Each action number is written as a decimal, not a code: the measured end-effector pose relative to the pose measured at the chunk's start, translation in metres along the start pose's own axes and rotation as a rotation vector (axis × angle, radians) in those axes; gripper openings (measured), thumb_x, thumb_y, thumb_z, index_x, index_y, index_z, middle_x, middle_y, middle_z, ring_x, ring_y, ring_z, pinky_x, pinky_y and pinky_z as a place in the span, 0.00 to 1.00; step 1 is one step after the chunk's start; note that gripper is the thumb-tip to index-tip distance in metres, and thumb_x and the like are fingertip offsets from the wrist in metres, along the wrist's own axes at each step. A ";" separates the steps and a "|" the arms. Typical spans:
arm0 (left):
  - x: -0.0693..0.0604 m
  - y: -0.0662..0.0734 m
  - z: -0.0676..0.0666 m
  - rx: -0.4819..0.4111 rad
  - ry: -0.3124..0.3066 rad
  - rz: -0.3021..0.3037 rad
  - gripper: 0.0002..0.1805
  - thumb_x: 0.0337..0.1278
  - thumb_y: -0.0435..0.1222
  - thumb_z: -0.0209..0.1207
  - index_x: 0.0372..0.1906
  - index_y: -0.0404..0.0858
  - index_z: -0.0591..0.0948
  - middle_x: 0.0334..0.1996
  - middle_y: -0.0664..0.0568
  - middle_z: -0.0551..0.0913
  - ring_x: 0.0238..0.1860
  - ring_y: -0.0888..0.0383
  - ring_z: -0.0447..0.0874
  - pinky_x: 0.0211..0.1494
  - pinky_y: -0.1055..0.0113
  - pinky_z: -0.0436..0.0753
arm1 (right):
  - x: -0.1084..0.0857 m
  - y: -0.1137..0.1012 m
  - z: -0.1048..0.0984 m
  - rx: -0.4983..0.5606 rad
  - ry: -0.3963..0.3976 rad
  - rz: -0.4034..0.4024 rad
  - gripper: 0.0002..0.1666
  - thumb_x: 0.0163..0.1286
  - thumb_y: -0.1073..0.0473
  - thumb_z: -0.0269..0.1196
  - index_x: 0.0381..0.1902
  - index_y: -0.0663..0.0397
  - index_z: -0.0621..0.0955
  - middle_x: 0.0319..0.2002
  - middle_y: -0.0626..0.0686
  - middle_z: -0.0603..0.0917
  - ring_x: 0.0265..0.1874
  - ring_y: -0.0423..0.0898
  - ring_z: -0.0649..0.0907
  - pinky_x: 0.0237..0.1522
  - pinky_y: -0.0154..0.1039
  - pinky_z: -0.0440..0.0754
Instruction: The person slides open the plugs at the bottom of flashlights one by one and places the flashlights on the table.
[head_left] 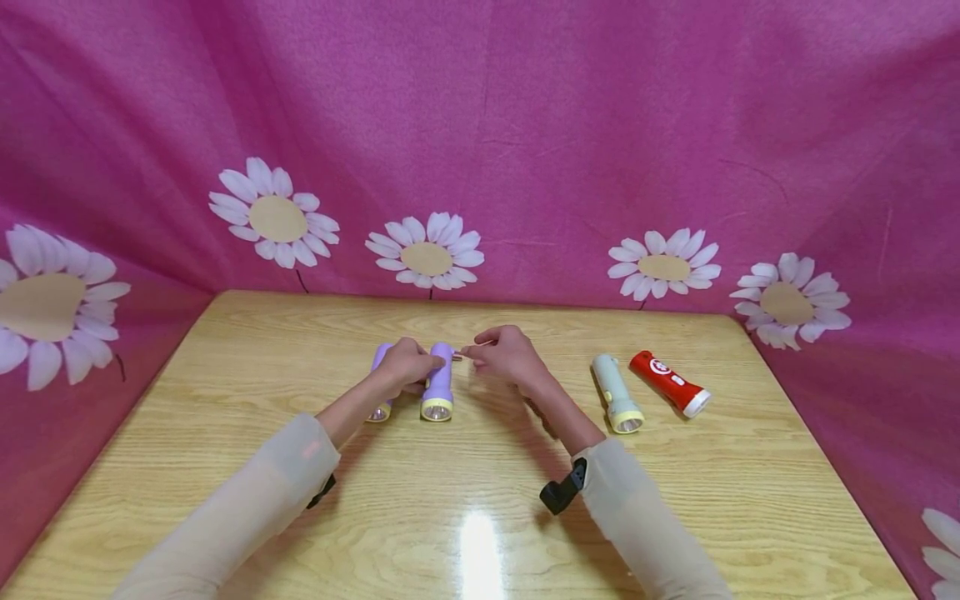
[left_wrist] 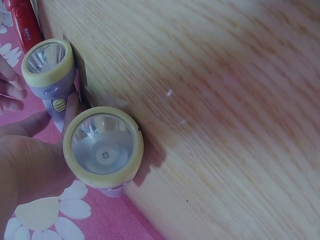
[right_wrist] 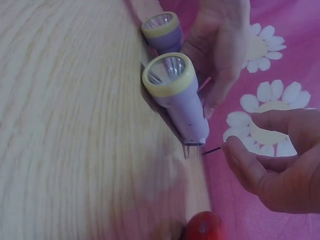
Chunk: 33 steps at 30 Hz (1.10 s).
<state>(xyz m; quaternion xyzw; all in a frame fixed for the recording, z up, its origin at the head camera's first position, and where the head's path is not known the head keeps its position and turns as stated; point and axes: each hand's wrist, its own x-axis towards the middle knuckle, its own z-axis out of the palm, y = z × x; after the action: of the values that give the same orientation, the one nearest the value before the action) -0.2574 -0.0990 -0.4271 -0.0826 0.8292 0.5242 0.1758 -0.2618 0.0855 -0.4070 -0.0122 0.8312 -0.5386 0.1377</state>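
My left hand (head_left: 405,367) grips a purple flashlight (head_left: 439,379) with a yellow rim, thumb and finger on either side of its body. The flashlight lies on the table with its lens toward me. Two thin metal prongs (right_wrist: 191,150) stick out of its tail end. Another purple flashlight (left_wrist: 104,150) lies just left of it, partly hidden by the left hand in the head view. My right hand (head_left: 510,358) hovers beside the prongs, its fingers loosely bent and apart. Nothing shows between those fingers in the right wrist view.
A pale green flashlight (head_left: 615,392) and a red flashlight (head_left: 670,383) with a white lens end lie to the right on the wooden table (head_left: 420,517). Something dark is partly hidden under the right forearm. Pink flowered cloth (head_left: 525,150) stands behind the table.
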 end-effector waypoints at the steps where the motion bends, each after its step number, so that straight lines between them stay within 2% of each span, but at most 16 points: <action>1: 0.000 0.000 0.000 0.000 -0.001 0.000 0.16 0.66 0.34 0.61 0.48 0.22 0.79 0.39 0.42 0.78 0.40 0.49 0.83 0.39 0.62 0.88 | 0.000 0.000 -0.002 0.004 -0.001 0.001 0.28 0.66 0.59 0.69 0.59 0.72 0.77 0.44 0.64 0.85 0.44 0.59 0.86 0.47 0.47 0.86; 7: 0.000 -0.001 -0.001 -0.004 -0.002 -0.006 0.18 0.66 0.33 0.61 0.52 0.22 0.77 0.40 0.41 0.78 0.42 0.48 0.83 0.40 0.62 0.88 | 0.002 0.002 -0.010 0.024 -0.006 0.012 0.27 0.67 0.60 0.68 0.59 0.72 0.76 0.46 0.64 0.84 0.47 0.61 0.85 0.49 0.48 0.85; 13: 0.000 -0.001 -0.002 0.006 -0.002 -0.004 0.18 0.67 0.33 0.60 0.52 0.21 0.77 0.40 0.41 0.78 0.41 0.48 0.84 0.40 0.62 0.88 | 0.000 0.001 -0.017 -0.014 0.001 -0.004 0.27 0.67 0.58 0.68 0.58 0.72 0.77 0.46 0.64 0.84 0.45 0.60 0.86 0.49 0.48 0.85; 22: -0.001 -0.002 -0.002 -0.020 -0.018 0.014 0.14 0.67 0.33 0.59 0.45 0.22 0.79 0.40 0.41 0.78 0.39 0.50 0.83 0.39 0.63 0.88 | 0.001 0.003 -0.030 0.009 -0.005 0.001 0.29 0.67 0.58 0.68 0.60 0.72 0.76 0.48 0.65 0.83 0.49 0.62 0.84 0.50 0.49 0.85; 28: -0.001 -0.001 -0.002 -0.012 -0.017 0.015 0.11 0.68 0.33 0.59 0.41 0.25 0.78 0.41 0.39 0.78 0.39 0.47 0.86 0.38 0.63 0.88 | -0.001 0.003 -0.038 0.018 0.000 0.000 0.25 0.67 0.60 0.68 0.57 0.69 0.78 0.48 0.63 0.83 0.51 0.63 0.82 0.48 0.47 0.85; 33: -0.001 -0.002 -0.001 -0.003 -0.009 0.021 0.14 0.67 0.33 0.59 0.45 0.22 0.79 0.41 0.40 0.78 0.41 0.48 0.84 0.38 0.63 0.88 | -0.001 0.005 -0.044 -0.001 0.000 -0.009 0.21 0.68 0.61 0.68 0.53 0.69 0.79 0.47 0.62 0.83 0.51 0.63 0.82 0.47 0.45 0.86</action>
<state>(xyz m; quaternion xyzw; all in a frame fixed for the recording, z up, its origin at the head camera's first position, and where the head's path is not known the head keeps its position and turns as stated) -0.2561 -0.1012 -0.4276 -0.0718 0.8285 0.5274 0.1740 -0.2706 0.1273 -0.3939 -0.0160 0.8313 -0.5388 0.1355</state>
